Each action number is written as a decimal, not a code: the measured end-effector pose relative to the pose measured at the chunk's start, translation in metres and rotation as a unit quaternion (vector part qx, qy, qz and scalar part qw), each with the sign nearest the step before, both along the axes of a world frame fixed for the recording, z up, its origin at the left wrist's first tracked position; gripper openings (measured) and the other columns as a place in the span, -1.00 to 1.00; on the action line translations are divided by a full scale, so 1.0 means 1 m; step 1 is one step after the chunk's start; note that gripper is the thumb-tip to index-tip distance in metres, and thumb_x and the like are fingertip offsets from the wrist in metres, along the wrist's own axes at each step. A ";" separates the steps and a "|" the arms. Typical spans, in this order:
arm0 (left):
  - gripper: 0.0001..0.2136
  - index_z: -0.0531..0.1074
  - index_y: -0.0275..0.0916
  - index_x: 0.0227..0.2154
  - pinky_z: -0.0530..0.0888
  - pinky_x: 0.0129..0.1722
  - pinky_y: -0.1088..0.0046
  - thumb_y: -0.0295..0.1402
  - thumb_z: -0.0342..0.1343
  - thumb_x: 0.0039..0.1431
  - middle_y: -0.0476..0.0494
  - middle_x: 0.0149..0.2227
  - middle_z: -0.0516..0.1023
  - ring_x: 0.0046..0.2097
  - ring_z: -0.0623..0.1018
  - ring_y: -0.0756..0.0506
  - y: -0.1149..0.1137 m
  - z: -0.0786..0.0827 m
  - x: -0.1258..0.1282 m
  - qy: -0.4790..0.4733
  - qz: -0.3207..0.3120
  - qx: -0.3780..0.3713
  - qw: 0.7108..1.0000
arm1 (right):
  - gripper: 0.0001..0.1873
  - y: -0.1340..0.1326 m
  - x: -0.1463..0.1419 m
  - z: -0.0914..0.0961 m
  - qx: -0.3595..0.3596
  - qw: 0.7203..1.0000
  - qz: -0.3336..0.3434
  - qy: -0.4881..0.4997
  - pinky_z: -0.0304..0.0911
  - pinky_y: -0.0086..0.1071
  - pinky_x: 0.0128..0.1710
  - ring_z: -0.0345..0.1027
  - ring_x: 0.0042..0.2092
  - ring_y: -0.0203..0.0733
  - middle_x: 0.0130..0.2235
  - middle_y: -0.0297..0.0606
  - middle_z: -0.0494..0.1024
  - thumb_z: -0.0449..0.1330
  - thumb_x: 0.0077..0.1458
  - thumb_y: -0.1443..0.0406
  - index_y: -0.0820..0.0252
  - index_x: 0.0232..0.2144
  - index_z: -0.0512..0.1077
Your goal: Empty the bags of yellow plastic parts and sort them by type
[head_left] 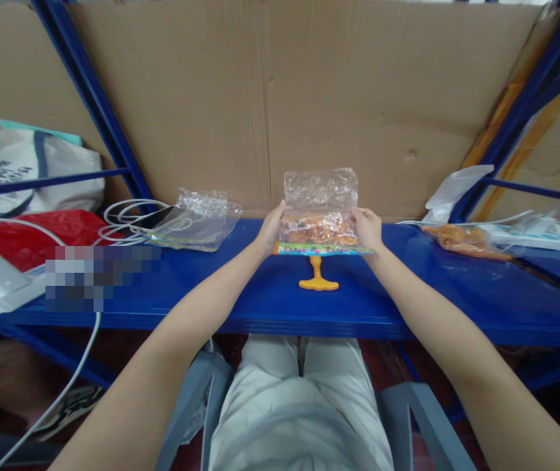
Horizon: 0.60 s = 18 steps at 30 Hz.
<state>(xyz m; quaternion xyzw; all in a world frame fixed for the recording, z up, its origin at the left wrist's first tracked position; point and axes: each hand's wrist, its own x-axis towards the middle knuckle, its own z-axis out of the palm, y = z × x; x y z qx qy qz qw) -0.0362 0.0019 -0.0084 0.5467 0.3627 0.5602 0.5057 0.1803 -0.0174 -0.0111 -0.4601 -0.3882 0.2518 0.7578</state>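
Note:
A clear plastic bag (320, 206) with orange pieces inside and a colourful printed strip along its bottom stands upright on the blue shelf (260, 307). My left hand (270, 229) grips its left edge and my right hand (368, 229) grips its right edge, fingers closed on the plastic. Just in front of the bag lies an orange T-shaped plastic piece (317, 278) on the shelf, untouched.
A stack of empty clear bags (196, 219) and coiled white cable (125, 219) lie at the left. A red bag (29, 239) and white tote (25, 170) sit far left. Another filled bag (461, 239) lies at the right. Cardboard (309, 98) backs the shelf.

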 end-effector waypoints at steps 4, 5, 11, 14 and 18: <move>-0.35 0.51 -0.22 -0.13 0.42 -0.54 0.45 0.27 -0.17 0.26 -0.16 -0.53 0.56 -0.51 0.57 -0.13 -0.005 0.001 0.000 0.011 -0.095 -0.031 0.995 | -0.78 0.008 0.014 -0.001 0.032 0.999 -0.029 0.032 0.21 -0.51 -0.46 0.24 -0.55 -0.36 -0.63 -0.54 0.35 0.24 -0.02 0.34 0.11 -0.60 0.27; -0.33 0.52 -0.22 -0.14 0.42 -0.54 0.45 0.29 -0.19 0.25 -0.18 -0.52 0.57 -0.51 0.58 -0.13 -0.006 0.001 0.000 0.024 -0.123 -0.036 0.991 | -0.78 0.009 0.016 0.000 0.035 0.998 -0.030 0.044 0.20 -0.51 -0.49 0.23 -0.56 -0.36 -0.64 -0.55 0.32 0.24 -0.02 0.35 0.10 -0.59 0.26; -0.15 0.53 -0.32 -0.25 0.46 -0.50 0.43 0.40 -0.32 0.16 -0.37 -0.41 0.64 -0.41 0.63 -0.16 -0.016 0.001 0.002 0.041 -0.236 -0.045 0.970 | -0.71 0.000 0.007 0.010 0.012 0.986 -0.029 0.166 0.07 -0.53 -0.66 0.07 -0.66 -0.39 -0.72 -0.56 0.16 0.11 -0.11 0.48 0.07 -0.65 0.11; -0.15 0.54 -0.32 -0.24 0.49 -0.43 0.42 0.40 -0.33 0.16 -0.40 -0.33 0.66 -0.34 0.64 -0.16 -0.022 0.001 0.003 0.043 -0.271 -0.048 0.960 | -0.75 -0.003 0.002 0.012 0.010 0.974 -0.020 0.223 0.18 -0.51 -0.63 0.18 -0.63 -0.38 -0.66 -0.52 0.30 0.06 -0.15 0.50 0.09 -0.62 0.11; -0.31 0.58 -0.32 -0.30 0.50 -0.34 0.39 0.28 -0.11 0.23 -0.40 -0.24 0.67 -0.30 0.65 -0.16 -0.029 0.002 0.006 0.088 -0.305 -0.048 0.947 | -0.80 0.000 0.007 0.008 0.011 0.979 0.015 0.202 0.26 -0.48 -0.60 0.31 -0.58 -0.35 -0.56 -0.49 0.44 0.08 -0.13 0.46 0.09 -0.57 0.15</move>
